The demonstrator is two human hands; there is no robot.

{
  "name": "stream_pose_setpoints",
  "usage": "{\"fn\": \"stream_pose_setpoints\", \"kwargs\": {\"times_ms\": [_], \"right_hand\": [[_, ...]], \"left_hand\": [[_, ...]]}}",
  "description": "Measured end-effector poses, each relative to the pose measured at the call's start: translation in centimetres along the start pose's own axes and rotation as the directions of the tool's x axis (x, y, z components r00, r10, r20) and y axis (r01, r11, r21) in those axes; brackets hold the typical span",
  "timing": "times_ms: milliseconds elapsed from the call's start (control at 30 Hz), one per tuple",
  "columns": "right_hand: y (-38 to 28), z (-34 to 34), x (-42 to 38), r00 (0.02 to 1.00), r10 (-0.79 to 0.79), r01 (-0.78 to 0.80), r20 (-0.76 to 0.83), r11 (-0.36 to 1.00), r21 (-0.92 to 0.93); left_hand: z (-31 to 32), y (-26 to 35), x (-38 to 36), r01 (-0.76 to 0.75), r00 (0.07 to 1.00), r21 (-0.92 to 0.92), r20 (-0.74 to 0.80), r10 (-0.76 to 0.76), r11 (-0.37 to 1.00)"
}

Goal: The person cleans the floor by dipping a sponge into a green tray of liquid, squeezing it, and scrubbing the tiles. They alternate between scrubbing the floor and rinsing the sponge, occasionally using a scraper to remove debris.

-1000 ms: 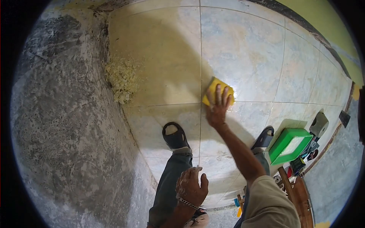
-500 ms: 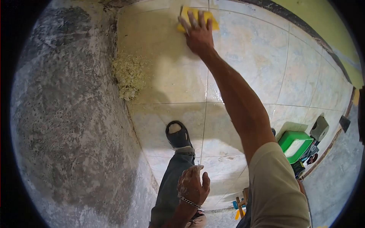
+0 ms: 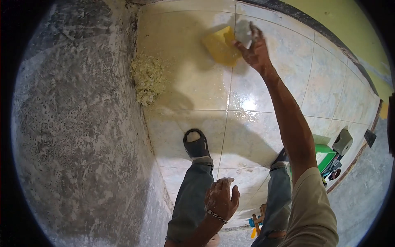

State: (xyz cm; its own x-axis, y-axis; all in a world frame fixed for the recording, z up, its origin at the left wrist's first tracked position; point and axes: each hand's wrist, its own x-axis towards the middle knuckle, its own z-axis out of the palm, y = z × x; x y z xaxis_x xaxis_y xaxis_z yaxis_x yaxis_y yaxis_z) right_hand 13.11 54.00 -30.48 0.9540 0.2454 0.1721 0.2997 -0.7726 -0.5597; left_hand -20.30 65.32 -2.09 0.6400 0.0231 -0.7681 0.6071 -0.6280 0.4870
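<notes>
My right hand (image 3: pixel 256 51) reaches far forward over the pale floor tiles (image 3: pixel 279 70) and grips a yellow sponge (image 3: pixel 220 47) by its right edge. The sponge is tilted and casts a shadow on the tile below it. My left hand (image 3: pixel 220 199) rests low against my left knee with its fingers curled. It has white residue on it and a chain bracelet at the wrist, and nothing shows inside it. A wet sheen lies on the tiles around the joint line below the sponge.
A rough grey concrete wall (image 3: pixel 74 123) fills the left side. A heap of yellowish crumbly debris (image 3: pixel 148 80) lies where it meets the tiles. My sandalled left foot (image 3: pixel 196 145) stands mid-floor. A green container (image 3: pixel 325 158), a grey object (image 3: pixel 343 142) and small tools (image 3: pixel 257 222) sit at the right and bottom.
My right hand pushed the sponge from the mid tile joint up to the far tiles. It has now drawn slightly right and tilted the sponge up. My left hand stayed on the knee.
</notes>
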Motion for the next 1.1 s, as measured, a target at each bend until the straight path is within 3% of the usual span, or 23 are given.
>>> {"fn": "stream_pose_setpoints", "kwargs": {"times_ms": [67, 133, 167, 300, 367, 400, 433, 467, 533, 567, 633, 667, 733, 800, 867, 933, 967, 1067, 1100], "right_hand": [[-0.5, -0.4, -1.1, 0.994, 0.075, -0.062, 0.081, 0.987, -0.150], [-3.6, 0.7, -2.8, 0.974, 0.000, 0.064, 0.227, 0.959, -0.276], [-5.1, 1.8, -3.6, 0.954, 0.004, 0.058, 0.300, 0.978, -0.200], [-5.5, 8.0, -2.8, 0.966, -0.023, 0.085, 0.258, 0.969, -0.231], [-4.5, 11.1, 0.0, 0.997, 0.070, -0.078, -0.040, 0.961, -0.265], [-4.6, 11.8, 2.2, 0.985, 0.094, -0.116, -0.146, 0.981, -0.156], [-4.9, 12.3, 4.7, 0.962, 0.124, -0.138, -0.244, 0.989, -0.043], [-4.5, 13.4, 6.7, 0.961, 0.080, -0.108, -0.266, 0.990, -0.093], [-6.0, 13.8, 8.8, 0.973, 0.110, -0.076, 0.204, 0.983, -0.169], [-6.9, 14.0, 8.2, 0.971, 0.106, -0.069, 0.214, 0.983, -0.171], [-7.6, 14.8, 5.7, 0.965, -0.263, 0.260, 0.018, 0.938, -0.227], [-7.6, 14.5, 3.9, 0.954, -0.296, 0.301, 0.059, 0.940, -0.160], [-8.1, 11.8, -0.5, 0.958, -0.275, 0.284, 0.077, 0.944, -0.169], [-7.5, 9.7, -5.5, 0.991, -0.114, 0.127, 0.068, 0.964, -0.233], [-7.3, 8.0, -10.9, 0.991, -0.037, 0.068, 0.129, 0.967, -0.247], [-9.0, 6.2, -14.4, 0.941, -0.102, 0.189, 0.322, 0.949, -0.252], [-9.4, 5.4, -15.4, 0.912, -0.208, 0.293, 0.353, 0.934, -0.206], [-8.7, 6.2, -12.6, 0.917, -0.235, 0.323, 0.323, 0.912, -0.252], [-7.8, 6.4, -10.8, 0.959, -0.175, 0.233, 0.224, 0.935, -0.266]], "left_hand": [[-0.2, -0.2, 0.2, -0.043, 0.998, -0.045, -0.043, 0.041, 0.998], [-0.6, -0.2, 0.2, -0.030, 0.999, -0.043, -0.035, 0.028, 0.999], [-0.9, -0.3, 0.2, -0.012, 1.000, -0.040, -0.020, 0.012, 0.999], [-2.1, -0.9, 0.8, 0.001, 1.000, -0.033, -0.015, -0.002, 0.999], [-2.4, -1.5, 0.8, -0.002, 1.000, -0.017, -0.019, 0.001, 1.000], [-2.5, -1.9, 0.8, -0.005, 1.000, -0.008, -0.025, 0.005, 1.000], [-2.6, -2.1, 0.8, -0.002, 0.999, -0.013, -0.033, 0.002, 1.000], [-2.8, -2.2, 0.9, 0.004, 0.999, -0.017, -0.033, -0.005, 1.000], [-3.2, -2.1, 1.1, -0.004, 0.998, -0.040, -0.067, 0.001, 0.999], [-3.2, -2.0, 1.1, 0.002, 0.998, -0.050, -0.066, -0.005, 0.999], [-3.1, -1.7, 1.0, -0.002, 0.997, -0.057, -0.077, -0.002, 0.998], [-3.1, -1.4, 1.1, -0.003, 0.997, -0.064, -0.083, -0.003, 0.998], [-2.8, -0.7, 0.9, 0.003, 0.998, -0.064, -0.054, -0.007, 0.998], [-2.5, -0.4, 0.6, 0.022, 0.999, -0.084, -0.044, -0.026, 0.996], [-2.0, -0.1, 0.6, 0.031, 0.999, -0.096, -0.030, -0.034, 0.995], [-1.5, -0.3, 0.2, 0.043, 0.999, -0.074, -0.010, -0.044, 0.996], [-1.1, -0.4, 0.0, 0.053, 0.999, -0.062, 0.003, -0.053, 0.997], [0.4, -0.3, -0.7, 0.032, 0.999, -0.034, -0.019, -0.033, 0.999], [0.8, -0.1, -0.8, 0.043, 0.999, -0.014, -0.005, -0.043, 0.999]]}}
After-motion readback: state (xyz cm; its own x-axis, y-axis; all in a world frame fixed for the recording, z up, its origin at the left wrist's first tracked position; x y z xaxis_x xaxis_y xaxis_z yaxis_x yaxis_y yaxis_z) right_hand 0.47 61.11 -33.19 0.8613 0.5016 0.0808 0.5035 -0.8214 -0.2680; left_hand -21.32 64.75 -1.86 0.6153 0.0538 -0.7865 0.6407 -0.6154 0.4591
